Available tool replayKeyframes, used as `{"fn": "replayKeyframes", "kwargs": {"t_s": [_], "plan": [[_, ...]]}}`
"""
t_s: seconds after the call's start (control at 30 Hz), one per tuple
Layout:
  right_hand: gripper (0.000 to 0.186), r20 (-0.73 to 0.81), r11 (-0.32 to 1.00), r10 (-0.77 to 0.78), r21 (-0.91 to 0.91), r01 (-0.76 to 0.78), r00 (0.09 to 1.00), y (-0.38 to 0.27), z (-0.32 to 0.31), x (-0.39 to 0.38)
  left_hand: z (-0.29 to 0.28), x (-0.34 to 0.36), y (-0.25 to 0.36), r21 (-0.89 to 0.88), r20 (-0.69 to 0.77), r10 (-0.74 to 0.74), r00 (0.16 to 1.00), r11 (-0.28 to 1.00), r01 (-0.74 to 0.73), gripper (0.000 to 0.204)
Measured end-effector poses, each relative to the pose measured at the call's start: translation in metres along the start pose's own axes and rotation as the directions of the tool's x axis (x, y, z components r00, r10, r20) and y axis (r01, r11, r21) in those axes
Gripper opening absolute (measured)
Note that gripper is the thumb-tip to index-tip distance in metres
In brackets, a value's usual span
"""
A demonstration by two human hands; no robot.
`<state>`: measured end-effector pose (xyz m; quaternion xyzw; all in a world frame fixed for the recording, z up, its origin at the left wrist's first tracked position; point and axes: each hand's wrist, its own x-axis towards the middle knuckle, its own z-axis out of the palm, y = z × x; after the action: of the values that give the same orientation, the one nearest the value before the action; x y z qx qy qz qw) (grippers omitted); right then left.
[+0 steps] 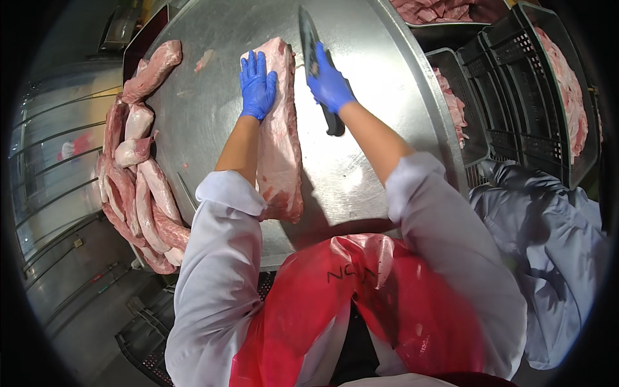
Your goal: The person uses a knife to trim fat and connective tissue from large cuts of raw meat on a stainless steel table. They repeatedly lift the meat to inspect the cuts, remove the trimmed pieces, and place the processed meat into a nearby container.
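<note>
A long slab of pale, fatty raw meat (278, 148) lies lengthwise on the steel table (219, 84). My left hand (257, 87), in a blue glove, rests flat on its far part with the fingers stretched out. To the right of the slab, my right hand (330, 82), gloved in blue too, is closed round a knife (308, 39). The blade points away from me, apart from the meat. Its black handle sticks out below my palm. Part of the grip is hidden by my fingers.
Several long meat strips (138, 180) are heaped along the table's left edge. A small meat scrap (204, 60) lies left of the slab. Black crates (529, 97) holding meat stand beyond the right edge. Grey-blue cloth (548, 251) hangs at the lower right.
</note>
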<state>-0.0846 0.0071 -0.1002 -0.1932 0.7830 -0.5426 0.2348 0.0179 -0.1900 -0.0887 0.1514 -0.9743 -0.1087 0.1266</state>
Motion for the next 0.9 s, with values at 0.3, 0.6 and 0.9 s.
{"fn": "replayKeyframes", "kwargs": {"t_s": [0.3, 0.6, 0.9], "plan": [[0.087, 0.186, 0.979, 0.102, -0.192, -0.065, 0.977, -0.053, 0.007, -0.034, 0.002, 0.001, 0.002, -0.043, 0.002, -0.019, 1.0, 0.999, 0.019, 0.072], [0.084, 0.334, 0.903, 0.215, -0.426, -0.057, 0.918, -0.08, 0.018, 0.042, 0.001, -0.002, -0.006, -0.09, 0.019, 0.062, 0.998, 0.994, -0.06, 0.089], [0.086, 0.373, 0.965, 0.24, -0.191, -0.179, 0.897, -0.046, 0.023, -0.14, 0.01, -0.006, -0.012, -0.082, -0.048, -0.018, 0.999, 0.997, 0.014, 0.088]]}}
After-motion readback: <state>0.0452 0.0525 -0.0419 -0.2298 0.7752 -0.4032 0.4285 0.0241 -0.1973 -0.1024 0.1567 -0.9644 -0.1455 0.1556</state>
